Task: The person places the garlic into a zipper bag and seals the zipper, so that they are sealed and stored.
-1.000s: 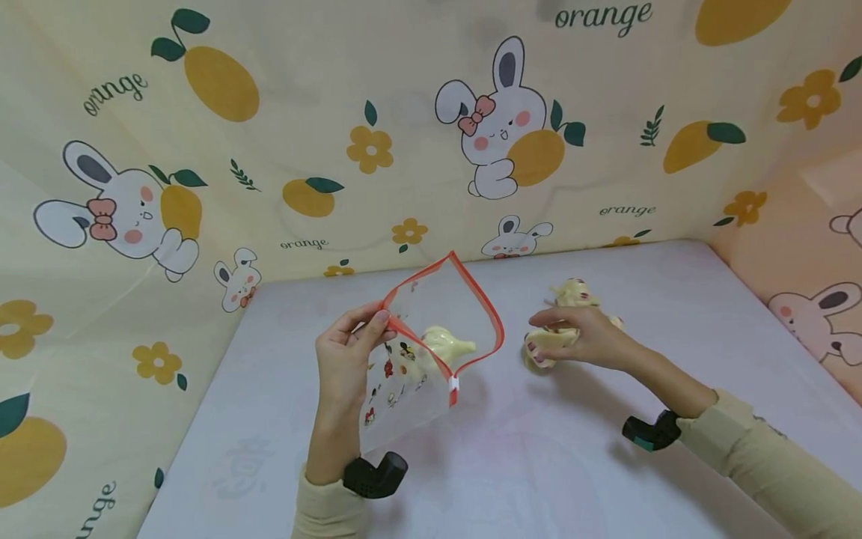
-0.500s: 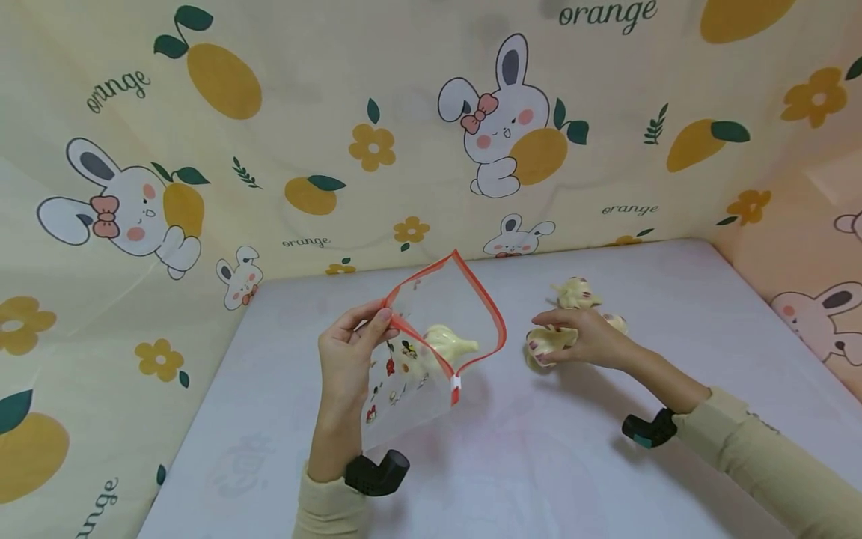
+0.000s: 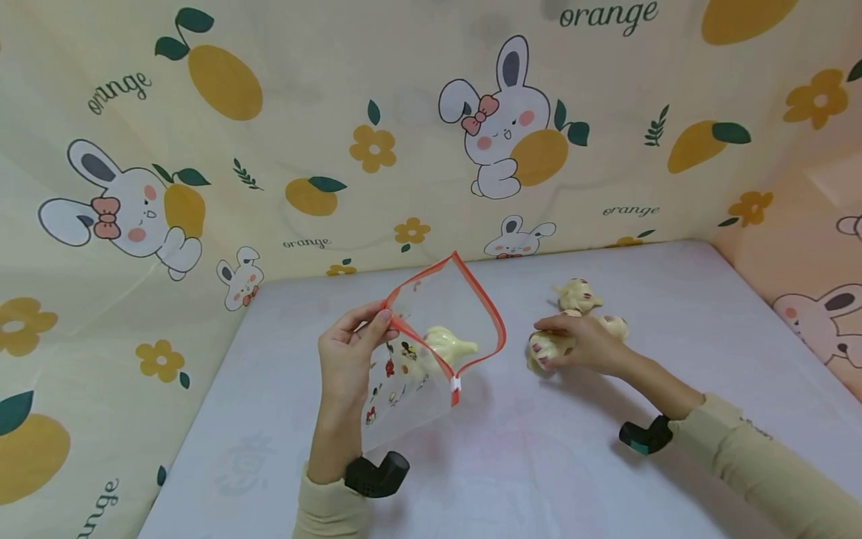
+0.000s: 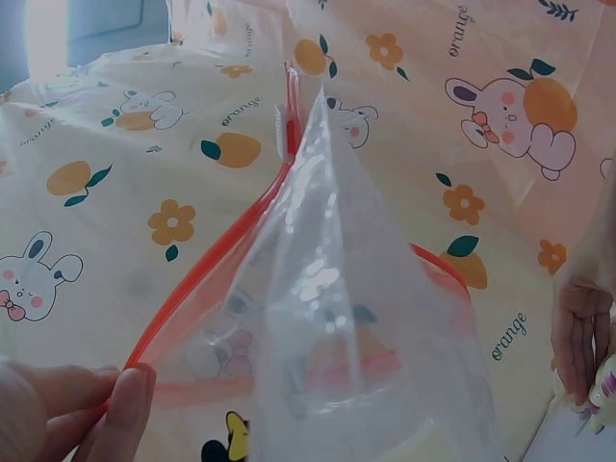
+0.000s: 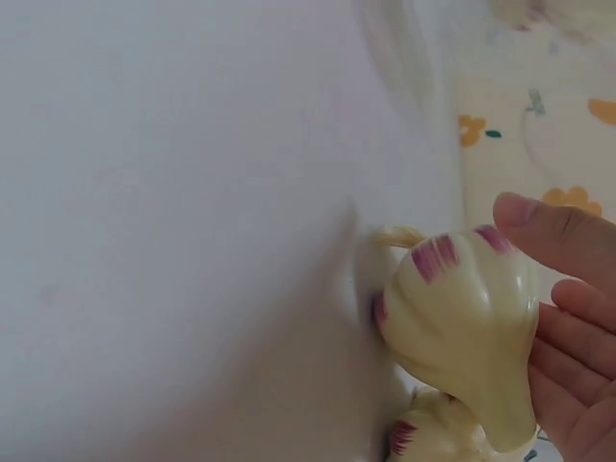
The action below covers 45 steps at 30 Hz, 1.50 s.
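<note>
My left hand [image 3: 346,352] pinches the red zip edge of a clear zip bag [image 3: 407,415], whose mouth gapes toward the right. Inside the bag lies a pale garlic bulb [image 3: 444,342]. Over on the right, my right hand [image 3: 587,344] grips another garlic bulb [image 3: 547,349] with purple streaks. The right wrist view shows the thumb [image 5: 553,226] against that bulb's top and the other fingers behind it. Two more bulbs sit close by: one garlic bulb [image 3: 577,294] behind the hand, one garlic bulb [image 3: 614,327] partly hidden by it.
A white slider [image 3: 455,384] sits at the near end of the bag's zip. The pale table [image 3: 512,464] runs back to a wall cloth [image 3: 404,75] printed with rabbits and oranges. A black wrist camera [image 3: 646,434] is strapped to each forearm.
My right hand has come down slightly and its fingers have closed around the near garlic bulb. The left hand and the bag stay nearly still.
</note>
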### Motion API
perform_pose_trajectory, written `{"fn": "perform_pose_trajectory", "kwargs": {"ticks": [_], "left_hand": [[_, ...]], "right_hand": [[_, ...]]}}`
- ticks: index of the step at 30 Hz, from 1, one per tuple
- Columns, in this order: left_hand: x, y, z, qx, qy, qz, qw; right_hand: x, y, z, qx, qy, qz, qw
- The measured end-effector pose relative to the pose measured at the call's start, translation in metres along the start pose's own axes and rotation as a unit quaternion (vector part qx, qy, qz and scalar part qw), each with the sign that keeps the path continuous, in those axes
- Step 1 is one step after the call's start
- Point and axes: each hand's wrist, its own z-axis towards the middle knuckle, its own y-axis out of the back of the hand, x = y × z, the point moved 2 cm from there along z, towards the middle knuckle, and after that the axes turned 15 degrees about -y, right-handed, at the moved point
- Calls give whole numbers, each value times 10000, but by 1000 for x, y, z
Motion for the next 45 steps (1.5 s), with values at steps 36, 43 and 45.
{"fn": "perform_pose_trajectory", "kwargs": {"ticks": [36,43,45], "left_hand": [[0,1,0,-6,-100,-54,9999],[1,1,-1,-9,-97,-28,9999],[0,1,-1,-14,-97,-36,9999]], "right_hand": [[-10,-10,-16,354,-629,120,9973],[-11,-11,-17,379,-659,162,9970],[-11,-11,-17,344,-609,165,9974]]}}
